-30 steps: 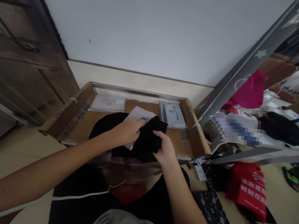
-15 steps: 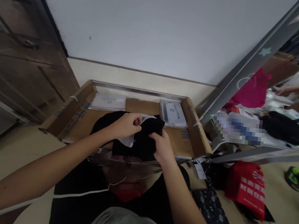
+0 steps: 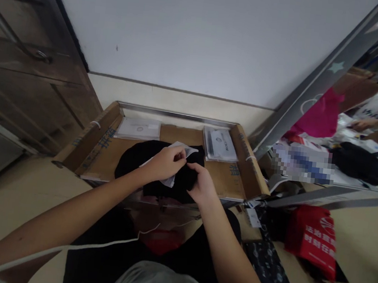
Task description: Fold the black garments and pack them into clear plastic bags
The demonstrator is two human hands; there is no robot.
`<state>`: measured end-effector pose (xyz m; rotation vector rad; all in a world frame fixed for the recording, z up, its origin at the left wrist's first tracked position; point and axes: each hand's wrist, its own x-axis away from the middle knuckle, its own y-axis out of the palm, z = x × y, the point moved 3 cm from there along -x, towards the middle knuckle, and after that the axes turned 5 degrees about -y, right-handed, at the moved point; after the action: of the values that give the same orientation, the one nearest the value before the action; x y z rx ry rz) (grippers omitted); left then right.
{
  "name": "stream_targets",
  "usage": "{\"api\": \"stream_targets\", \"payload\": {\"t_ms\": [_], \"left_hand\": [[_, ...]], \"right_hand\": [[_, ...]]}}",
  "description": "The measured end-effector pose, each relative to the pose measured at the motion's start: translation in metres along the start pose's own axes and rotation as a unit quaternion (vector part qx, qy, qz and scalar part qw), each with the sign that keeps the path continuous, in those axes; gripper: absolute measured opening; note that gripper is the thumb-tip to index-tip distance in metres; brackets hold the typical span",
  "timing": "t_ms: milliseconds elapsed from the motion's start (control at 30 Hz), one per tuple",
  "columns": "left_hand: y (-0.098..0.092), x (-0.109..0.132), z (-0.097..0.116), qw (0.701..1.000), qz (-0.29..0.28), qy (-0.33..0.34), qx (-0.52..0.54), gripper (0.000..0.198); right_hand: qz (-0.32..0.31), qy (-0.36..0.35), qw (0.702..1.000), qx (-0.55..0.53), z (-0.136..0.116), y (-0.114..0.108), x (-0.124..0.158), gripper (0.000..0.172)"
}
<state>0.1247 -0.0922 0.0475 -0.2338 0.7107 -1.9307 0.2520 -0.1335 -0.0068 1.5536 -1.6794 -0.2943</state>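
Note:
A piece of black cloth (image 3: pixel 134 152) lies bunched over the front middle of the cardboard tray (image 3: pixel 105 164). My left hand (image 3: pixel 165 162) is closed in a pinch on a thin whitish sheet (image 3: pixel 168 182), which looks like soft plastic or fabric and lies over the cloth. The sheet's far part shows beyond my fingers. My right hand (image 3: pixel 201 184) grips the right side of the black cloth, its thumb and forefinger close to my left fingertips. What lies exactly between the fingertips is too small to make out.
Flat clear packets stand at the tray's back left (image 3: pixel 139 128) and back right (image 3: pixel 220 144). A white cable (image 3: pixel 107 244) crosses below my left arm. To the right are a cluttered table, a grey post (image 3: pixel 302 90) and a red bag (image 3: pixel 314 238). Another person is at the far right.
My left hand has moved right with the whitish sheet, and the fingertips of both hands have come together. My right hand has shifted slightly left, with the cloth bunched closer under it.

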Motion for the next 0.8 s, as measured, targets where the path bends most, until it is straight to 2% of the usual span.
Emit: {"api": "stream_targets", "payload": {"t_ms": [100, 233, 433, 500, 667, 800], "left_hand": [[0.001, 0.000, 0.003, 1.000, -0.014, 0.011, 0.006, 0.008], [0.002, 0.003, 0.005, 0.999, -0.035, -0.006, 0.020, 0.008], [0.005, 0.000, 0.005, 0.996, -0.058, 0.009, 0.063, 0.008], [0.005, -0.002, 0.004, 0.996, -0.056, 0.018, 0.066, 0.008], [0.001, -0.003, 0.001, 0.996, -0.067, 0.006, 0.051, 0.006], [-0.003, -0.001, 0.003, 0.998, -0.062, -0.004, 0.017, 0.005]], "right_hand": [[0.005, -0.007, 1.000, -0.007, -0.003, 0.001, -0.004, 0.010], [0.029, -0.049, 0.998, -0.034, -0.007, 0.001, -0.009, 0.009], [0.045, -0.115, 0.992, 0.002, 0.004, 0.007, -0.015, 0.015], [0.038, -0.108, 0.993, 0.012, 0.005, 0.008, -0.017, 0.015], [-0.003, -0.039, 0.999, -0.009, -0.006, 0.006, -0.019, 0.010], [-0.006, -0.043, 0.998, -0.035, -0.013, 0.007, -0.015, 0.009]]}}
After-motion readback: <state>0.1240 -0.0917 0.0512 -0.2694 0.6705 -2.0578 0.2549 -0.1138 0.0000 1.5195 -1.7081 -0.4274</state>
